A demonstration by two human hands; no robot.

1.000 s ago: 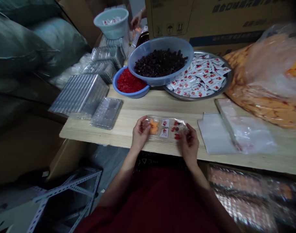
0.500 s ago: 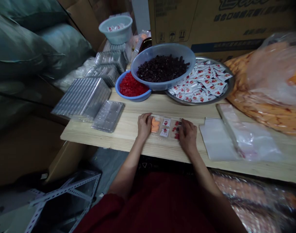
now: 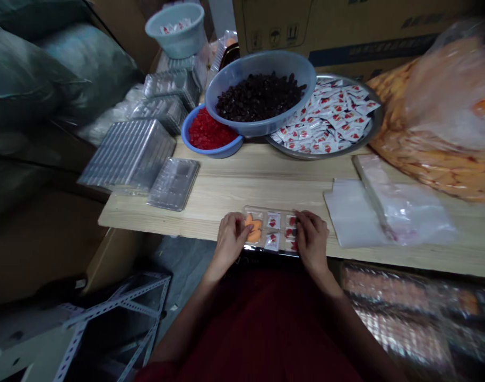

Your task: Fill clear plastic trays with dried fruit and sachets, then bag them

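A clear plastic compartment tray (image 3: 263, 210) lies at the table's front edge, its near side reaching past the edge. My left hand (image 3: 227, 241) is closed on its left end, thumb over the orange pieces (image 3: 254, 231). Closed on the opposite end is my right hand (image 3: 313, 240), fingers at the compartment with red and dark pieces (image 3: 290, 233). Two small white sachets (image 3: 273, 219) with red print sit in the middle, one above the other. My fingers hide parts of both tray ends.
Behind stand a basin of dark dried fruit (image 3: 262, 127), a blue bowl of red pieces (image 3: 222, 153) and a metal pan of sachets (image 3: 380, 119). Stacked clear trays (image 3: 127, 154) are left; plastic sleeves (image 3: 349, 212) and a large bag of orange pieces (image 3: 437, 159) are right.
Both hands have drawn the tray toward me, from the tabletop to the front edge. My left thumb now reaches over the orange pieces. The camera view has shifted slightly.
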